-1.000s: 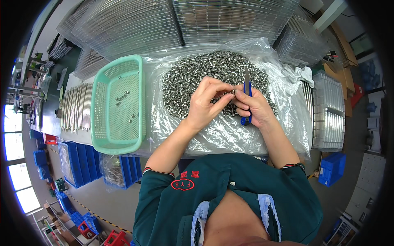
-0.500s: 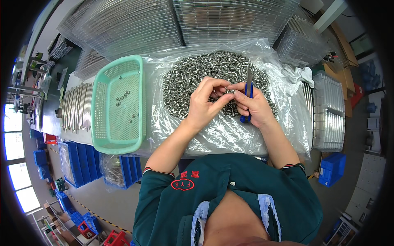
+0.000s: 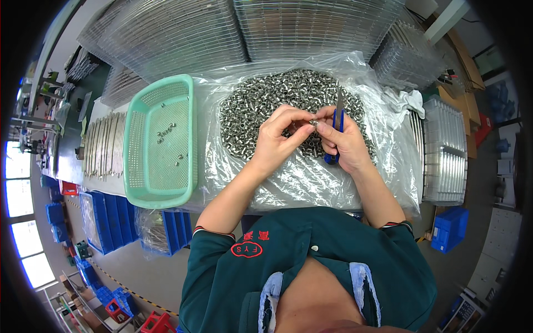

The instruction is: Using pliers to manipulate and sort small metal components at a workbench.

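Note:
My left hand (image 3: 279, 134) and my right hand (image 3: 351, 146) meet over a pile of small shiny metal sleeve-like parts (image 3: 243, 119). Between their fingertips is one such small metal part (image 3: 313, 123), pinched from both sides and partly covered by the fingers. A blue-handled tool with a slim pointed metal end (image 3: 340, 101) is also held in my right hand, its tip pointing away from me. Its exact kind cannot be made out. The pile rests on clear plastic sheeting (image 3: 311, 186).
To the left stands a green perforated basket (image 3: 192, 127) with several small metal parts inside. Beyond it lie metal rods (image 3: 104, 145). Stacked clear trays (image 3: 316, 30) line the back, and more clear trays (image 3: 444, 150) stand on the right beside a white cloth (image 3: 408, 101).
The tool in my right hand has turned slightly, showing more of its handles. My fingertips have shifted a little around the small metal part; both arms stay in place.

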Demonstrator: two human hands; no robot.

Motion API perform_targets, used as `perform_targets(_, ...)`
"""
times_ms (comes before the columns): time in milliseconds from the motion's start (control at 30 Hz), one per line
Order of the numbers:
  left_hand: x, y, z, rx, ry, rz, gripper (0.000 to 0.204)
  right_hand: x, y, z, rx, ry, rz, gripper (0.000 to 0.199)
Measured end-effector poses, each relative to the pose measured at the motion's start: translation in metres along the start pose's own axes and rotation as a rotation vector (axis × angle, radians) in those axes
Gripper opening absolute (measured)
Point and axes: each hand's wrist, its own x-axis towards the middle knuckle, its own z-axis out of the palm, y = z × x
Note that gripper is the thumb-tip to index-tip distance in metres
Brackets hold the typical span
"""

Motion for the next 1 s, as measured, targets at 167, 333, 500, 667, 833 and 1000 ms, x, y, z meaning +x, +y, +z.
perform_targets(167,0.0,-0.0012,-0.0003,0.035,-0.008,0.033,0.015,0.0014,0.0016,-0.0068,0.072,-0.08,0.157,0.017)
perform_targets(333,0.0003,-0.0009,-0.0008,0.061,-0.038,0.059,0.015,0.0014,-0.0005,-0.0067,0.114,-0.102,0.189,0.017)
perform_targets(500,0.0,-0.0003,-0.0003,0.076,-0.011,0.078,0.017,0.0018,0.0003,-0.0072,0.137,-0.086,0.208,0.017)
perform_targets(667,0.0,-0.0013,-0.0004,0.082,0.001,0.117,0.018,0.0021,0.0004,-0.0083,0.145,-0.097,0.21,0.017)
perform_targets(833,-0.0001,-0.0021,-0.0004,0.086,0.0,0.126,0.018,0.0011,-0.0022,-0.0058,0.161,-0.087,0.209,0.017)
perform_targets(1000,-0.0014,0.0012,-0.002,0.079,0.019,0.115,0.019,0.0008,-0.0027,-0.0061,0.173,-0.133,0.203,0.018)
